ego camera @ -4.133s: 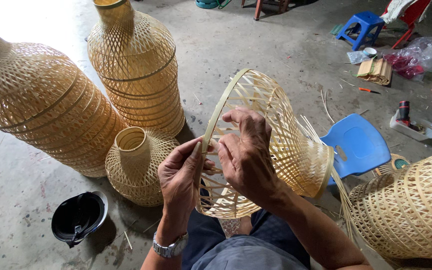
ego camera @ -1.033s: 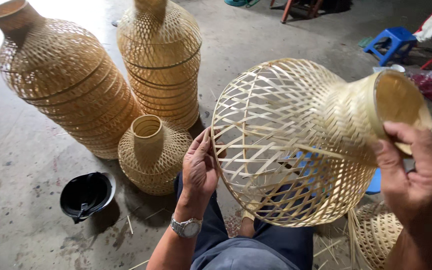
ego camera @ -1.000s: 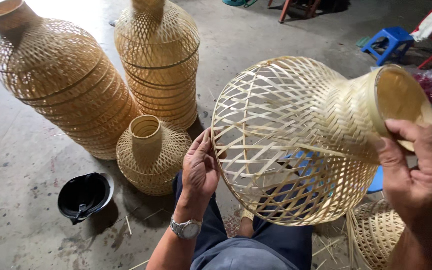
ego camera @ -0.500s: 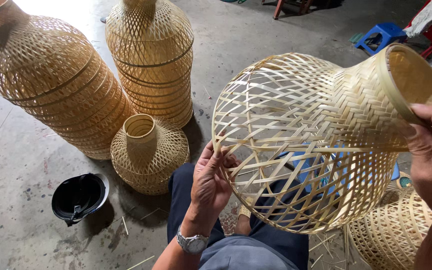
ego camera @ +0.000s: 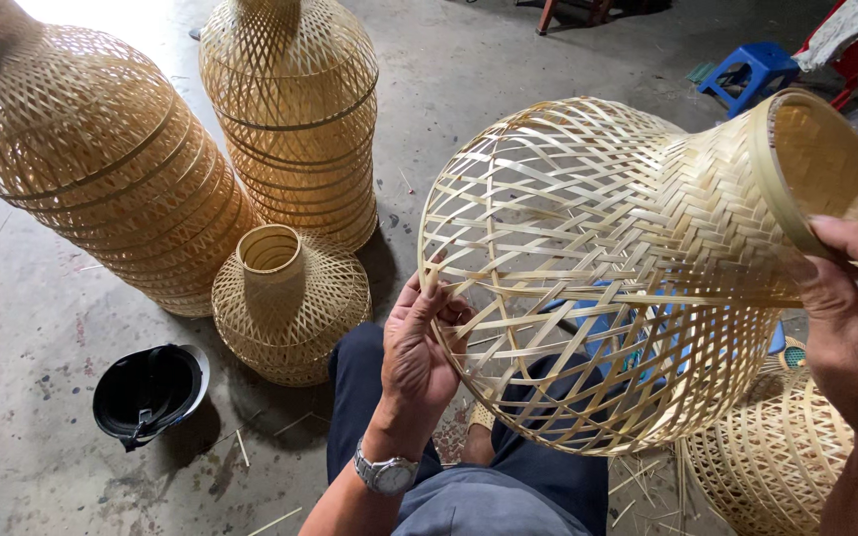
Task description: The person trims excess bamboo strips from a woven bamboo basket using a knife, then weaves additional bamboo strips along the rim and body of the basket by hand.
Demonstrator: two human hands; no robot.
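Above the lap, both hands grip the woven bamboo shade (ego camera: 608, 278): left (ego camera: 419, 347) at its wide edge, right (ego camera: 851, 318) at its neck.

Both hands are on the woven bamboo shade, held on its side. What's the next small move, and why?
Probably press the rim strips at the left hand into place. The bamboo shade lies sideways, its neck gripped by the right hand, and the left fingertips already rest on the open rim's weave.
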